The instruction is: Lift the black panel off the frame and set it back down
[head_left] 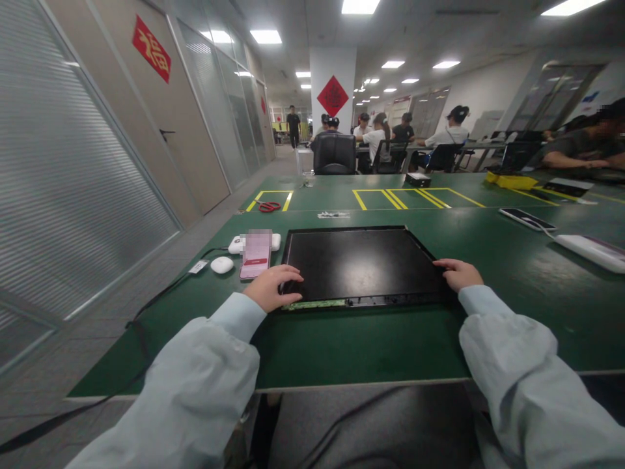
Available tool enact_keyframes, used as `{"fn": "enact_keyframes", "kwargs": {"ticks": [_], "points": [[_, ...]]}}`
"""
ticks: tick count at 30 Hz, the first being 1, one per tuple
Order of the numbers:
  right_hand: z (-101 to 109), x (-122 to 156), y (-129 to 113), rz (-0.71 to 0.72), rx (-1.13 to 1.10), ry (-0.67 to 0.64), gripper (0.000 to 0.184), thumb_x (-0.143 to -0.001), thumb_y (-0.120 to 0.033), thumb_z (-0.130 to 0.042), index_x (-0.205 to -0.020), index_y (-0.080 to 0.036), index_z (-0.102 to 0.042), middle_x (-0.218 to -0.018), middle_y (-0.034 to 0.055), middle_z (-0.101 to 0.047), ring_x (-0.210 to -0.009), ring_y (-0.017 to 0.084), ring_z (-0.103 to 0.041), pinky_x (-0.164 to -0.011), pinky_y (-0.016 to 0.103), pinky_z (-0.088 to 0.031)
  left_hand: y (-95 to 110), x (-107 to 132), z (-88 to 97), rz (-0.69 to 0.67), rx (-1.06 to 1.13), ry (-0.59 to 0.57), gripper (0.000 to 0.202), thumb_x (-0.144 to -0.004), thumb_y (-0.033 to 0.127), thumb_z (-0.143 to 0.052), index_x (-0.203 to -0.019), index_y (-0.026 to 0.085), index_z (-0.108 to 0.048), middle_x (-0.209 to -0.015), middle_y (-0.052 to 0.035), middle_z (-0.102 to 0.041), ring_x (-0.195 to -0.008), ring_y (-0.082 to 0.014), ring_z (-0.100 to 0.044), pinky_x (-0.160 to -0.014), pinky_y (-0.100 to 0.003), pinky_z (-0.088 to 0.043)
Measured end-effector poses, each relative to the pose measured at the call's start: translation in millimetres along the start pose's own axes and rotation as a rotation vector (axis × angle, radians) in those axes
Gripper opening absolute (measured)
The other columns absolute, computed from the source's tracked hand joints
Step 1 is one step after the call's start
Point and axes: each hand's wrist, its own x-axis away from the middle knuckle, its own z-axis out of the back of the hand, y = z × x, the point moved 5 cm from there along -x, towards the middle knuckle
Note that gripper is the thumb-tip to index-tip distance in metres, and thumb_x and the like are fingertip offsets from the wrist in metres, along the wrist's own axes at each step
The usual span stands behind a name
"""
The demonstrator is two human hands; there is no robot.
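A flat black display panel (364, 260) with a thin raised frame lies on the green table (361, 352). Along its front edge a strip of green circuit board (319, 304) shows at the left. My left hand (273, 286) is curled around the panel's left edge near the front corner, thumb and fingers reaching over the frame. On the opposite side my right hand (458, 273) grips the right edge, its index finger extended along the frame. The fingers under the edges are hidden.
Left of the panel are a phone (255, 257), a white power bank (237, 244) and a white rounded case (222, 265). Red scissors (269, 206) lie farther back. At right are another phone (527, 219) and a white device (590, 252). People sit at tables beyond.
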Motion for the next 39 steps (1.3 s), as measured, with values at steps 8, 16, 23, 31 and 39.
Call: {"fn": "enact_keyframes", "kwargs": {"ticks": [8,16,23,31,39], "points": [[-2,-7,12,0.005,-0.074,-0.047,0.053,-0.057,-0.003,-0.057,-0.102,-0.021,-0.080,-0.076,0.0023,-0.073,-0.074,0.018,-0.066,-0.072,0.026,-0.049,-10,3,-2.7,0.128,-0.108,0.055,0.032,-0.084,0.035,-0.061,-0.110,0.020,-0.073,-0.133,-0.0168,-0.058,-0.124,-0.0336,-0.056,-0.107,-0.053,-0.043],[-2,-6,13,0.001,-0.071,-0.001,0.051,-0.056,-0.003,-0.057,-0.098,-0.021,-0.080,-0.078,0.0029,-0.073,-0.079,0.019,-0.067,-0.073,0.027,-0.049,-28,8,-8.7,0.282,-0.037,0.087,0.053,-0.083,0.028,-0.058,-0.135,0.019,-0.057,-0.145,-0.0182,-0.050,-0.139,-0.0361,-0.043,-0.114,-0.056,-0.034],[1,-3,12,-0.014,-0.025,0.022,0.053,-0.055,-0.004,-0.055,-0.098,-0.023,-0.080,-0.091,0.0030,-0.075,-0.081,0.020,-0.067,-0.073,0.027,-0.049,-35,7,-12.8,0.318,0.049,0.101,0.063,-0.080,0.020,-0.056,-0.141,0.010,-0.047,-0.143,-0.0231,-0.054,-0.136,-0.0352,-0.049,-0.114,-0.054,-0.035],[1,-7,16,-0.017,-0.076,0.013,0.049,-0.054,-0.005,-0.057,-0.094,-0.021,-0.080,-0.085,0.0036,-0.075,-0.081,0.020,-0.067,-0.073,0.028,-0.049,-33,5,-11.2,0.346,0.054,0.096,0.065,-0.073,0.005,-0.049,-0.138,0.010,-0.051,-0.139,-0.0199,-0.059,-0.134,-0.0326,-0.052,-0.114,-0.051,-0.036],[0,-5,15,-0.040,-0.088,0.003,0.046,-0.056,-0.007,-0.056,-0.092,-0.021,-0.081,-0.074,0.0021,-0.073,-0.065,0.017,-0.062,-0.060,0.026,-0.045,-32,4,-12.6,0.399,0.468,0.255,0.074,-0.067,0.003,-0.051,-0.139,0.019,-0.045,-0.137,-0.0145,-0.060,-0.128,-0.0262,-0.057,-0.112,-0.048,-0.041]]}}
